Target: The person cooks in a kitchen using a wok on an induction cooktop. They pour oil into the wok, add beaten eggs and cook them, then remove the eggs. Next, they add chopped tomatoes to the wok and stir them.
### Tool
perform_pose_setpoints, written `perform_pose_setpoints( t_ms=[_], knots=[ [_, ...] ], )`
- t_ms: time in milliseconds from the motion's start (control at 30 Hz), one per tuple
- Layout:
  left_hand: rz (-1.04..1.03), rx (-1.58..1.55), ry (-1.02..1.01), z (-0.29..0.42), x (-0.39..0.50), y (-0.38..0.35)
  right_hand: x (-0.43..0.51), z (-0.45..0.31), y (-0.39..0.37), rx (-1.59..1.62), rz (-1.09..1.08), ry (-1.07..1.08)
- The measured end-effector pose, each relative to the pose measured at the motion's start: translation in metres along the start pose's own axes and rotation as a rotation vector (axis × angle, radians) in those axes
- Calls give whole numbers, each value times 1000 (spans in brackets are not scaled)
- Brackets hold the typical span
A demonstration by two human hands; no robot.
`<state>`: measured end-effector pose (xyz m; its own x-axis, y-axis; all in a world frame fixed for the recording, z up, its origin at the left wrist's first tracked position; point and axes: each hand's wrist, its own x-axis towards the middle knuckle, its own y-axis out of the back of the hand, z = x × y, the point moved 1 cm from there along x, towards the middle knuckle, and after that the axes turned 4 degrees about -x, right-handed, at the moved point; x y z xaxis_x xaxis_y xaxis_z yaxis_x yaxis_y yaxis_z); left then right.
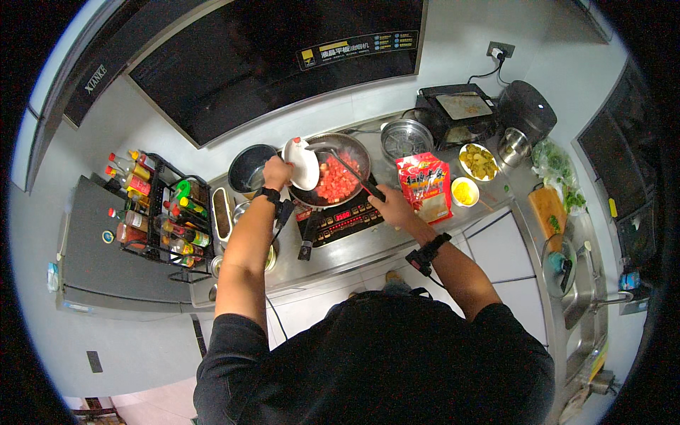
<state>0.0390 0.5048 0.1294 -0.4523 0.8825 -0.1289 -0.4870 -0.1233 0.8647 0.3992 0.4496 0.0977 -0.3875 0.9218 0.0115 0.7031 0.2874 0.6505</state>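
My left hand grips a white bowl, tilted on its side over the left part of a frying pan. A small red piece sits at the bowl's upper rim. Diced red food, apparently tomato, lies in the pan. My right hand is closed around the black handle of a metal cooking utensil, which reaches over the pan towards the bowl; its far end is partly hidden by the bowl. The pan stands on a lit induction cooktop, its handle pointing towards me.
A dark pot stands left of the pan, beyond it a rack of sauce bottles. To the right are a steamer insert, a red food packet, a bowl of yellow food, a plate of greenish pieces and a cutting board.
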Motion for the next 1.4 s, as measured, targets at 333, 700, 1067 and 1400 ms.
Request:
perform_pose_setpoints(
  t_ms=[333, 700, 1067, 1400],
  knots=[
    [-96, -325, 16, -3, -13, 23, -14, -63, 25, 106, 58, 213],
    [-380, -910, 78, -22, -32, 24, -25, -44, 15, -42, -8, 189],
    [85, -354, -55, -37, -28, 22, -31, -17, 14, -293, 120, 250],
    [127, -273, -66, -40, -17, 19, -24, -25, 3, -497, 115, 181]
  ],
)
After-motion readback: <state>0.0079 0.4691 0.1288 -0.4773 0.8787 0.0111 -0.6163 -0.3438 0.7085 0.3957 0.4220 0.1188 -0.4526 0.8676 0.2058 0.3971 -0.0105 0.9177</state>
